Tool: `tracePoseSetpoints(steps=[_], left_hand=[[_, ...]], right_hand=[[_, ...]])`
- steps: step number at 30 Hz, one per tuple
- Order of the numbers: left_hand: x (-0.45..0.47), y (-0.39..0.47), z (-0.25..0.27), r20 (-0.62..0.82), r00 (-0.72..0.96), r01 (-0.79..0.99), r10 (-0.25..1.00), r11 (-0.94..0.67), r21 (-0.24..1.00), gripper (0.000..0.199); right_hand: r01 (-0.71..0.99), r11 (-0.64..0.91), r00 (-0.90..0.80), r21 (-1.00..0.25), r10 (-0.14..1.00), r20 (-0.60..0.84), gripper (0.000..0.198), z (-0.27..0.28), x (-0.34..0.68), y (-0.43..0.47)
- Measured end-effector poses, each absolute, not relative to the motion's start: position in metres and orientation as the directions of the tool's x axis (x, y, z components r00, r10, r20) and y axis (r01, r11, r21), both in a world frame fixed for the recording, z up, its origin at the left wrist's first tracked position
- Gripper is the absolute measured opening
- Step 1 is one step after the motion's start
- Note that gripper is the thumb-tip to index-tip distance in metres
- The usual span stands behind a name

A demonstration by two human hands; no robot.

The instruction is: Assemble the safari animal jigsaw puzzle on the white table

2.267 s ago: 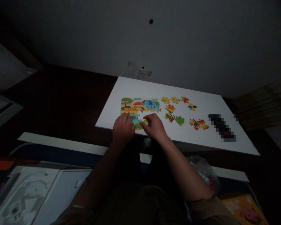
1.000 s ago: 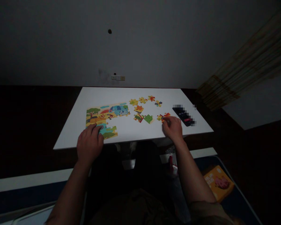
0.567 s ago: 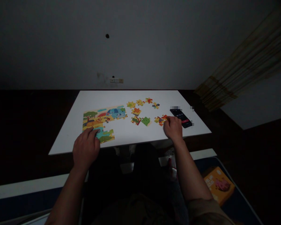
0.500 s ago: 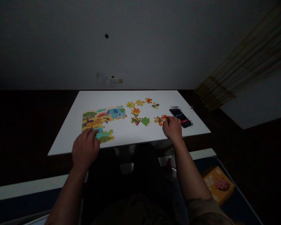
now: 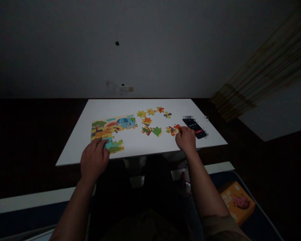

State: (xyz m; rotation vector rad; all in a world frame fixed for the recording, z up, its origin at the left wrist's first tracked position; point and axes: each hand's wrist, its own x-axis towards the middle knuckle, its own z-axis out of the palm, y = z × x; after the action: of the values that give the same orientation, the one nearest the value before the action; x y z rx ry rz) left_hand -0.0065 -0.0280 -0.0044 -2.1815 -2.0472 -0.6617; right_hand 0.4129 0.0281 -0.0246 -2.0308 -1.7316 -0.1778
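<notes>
Right hand [image 5: 186, 140] fingertips pinch loose piece [image 5: 175, 129]; left hand [image 5: 94, 160] lies flat on puzzle [image 5: 110, 126]. Piece judged light, thin, stiff: grip its edges

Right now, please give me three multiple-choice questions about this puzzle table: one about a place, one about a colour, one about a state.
1. Where is the phone?
A. left of the assembled puzzle
B. on the table's right side, beyond the right hand
C. on the floor

2. What colour is the table?
A. white
B. red
C. green

3. What is the left hand doing?
A. raised in the air
B. holding the phone
C. resting on the assembled puzzle's near edge

Answers:
1 B, the phone lies just past the right hand.
2 A, its top is plainly white.
3 C, its fingers touch the assembled puzzle.
</notes>
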Motion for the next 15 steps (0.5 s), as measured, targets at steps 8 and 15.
tracePoseSetpoints(steps=[8,15], left_hand=[[-0.0055,-0.0288,-0.0002,0.343,0.036,0.972,0.939,-0.113,0.207,0.039],[-0.0076,-0.0280,-0.0063,0.371,0.032,0.975,0.928,-0.110,0.193,0.039]], right_hand=[[0.959,-0.086,0.191,-0.269,0.898,0.396,0.034,-0.0249,0.4141,0.0267],[0.959,-0.097,0.196,-0.265,0.904,0.380,0.030,-0.0251,0.4143,0.0272]])
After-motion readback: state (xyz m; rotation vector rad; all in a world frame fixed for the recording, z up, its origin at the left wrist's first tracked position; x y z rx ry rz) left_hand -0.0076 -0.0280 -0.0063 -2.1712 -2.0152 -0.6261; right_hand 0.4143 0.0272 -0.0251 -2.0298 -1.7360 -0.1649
